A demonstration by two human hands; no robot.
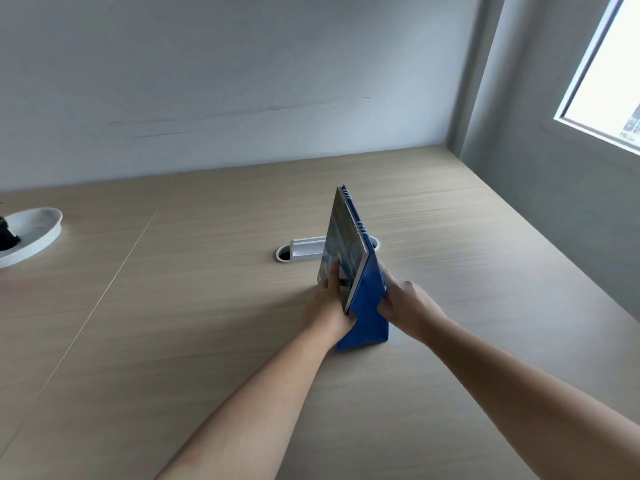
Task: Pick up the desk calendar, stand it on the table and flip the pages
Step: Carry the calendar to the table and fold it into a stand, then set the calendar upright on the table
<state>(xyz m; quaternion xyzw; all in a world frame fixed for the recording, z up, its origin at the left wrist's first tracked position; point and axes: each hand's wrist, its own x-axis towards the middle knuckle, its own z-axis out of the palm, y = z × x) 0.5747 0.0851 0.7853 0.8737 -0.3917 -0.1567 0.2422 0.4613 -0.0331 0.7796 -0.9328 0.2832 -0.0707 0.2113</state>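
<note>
The desk calendar stands upright on the wooden table, seen end-on as a blue tent with a wire spiral along its top. Its printed pages face left and show a dark picture. My left hand grips the left side, fingers spread on the pages and thumb at the bottom edge. My right hand holds the blue right panel near its lower part. The calendar's base touches the table between my hands.
A white cable port is set into the table just behind the calendar. A white oval dish with a dark plant stands at the far left. The wall runs along the table's back, and a window is at the upper right.
</note>
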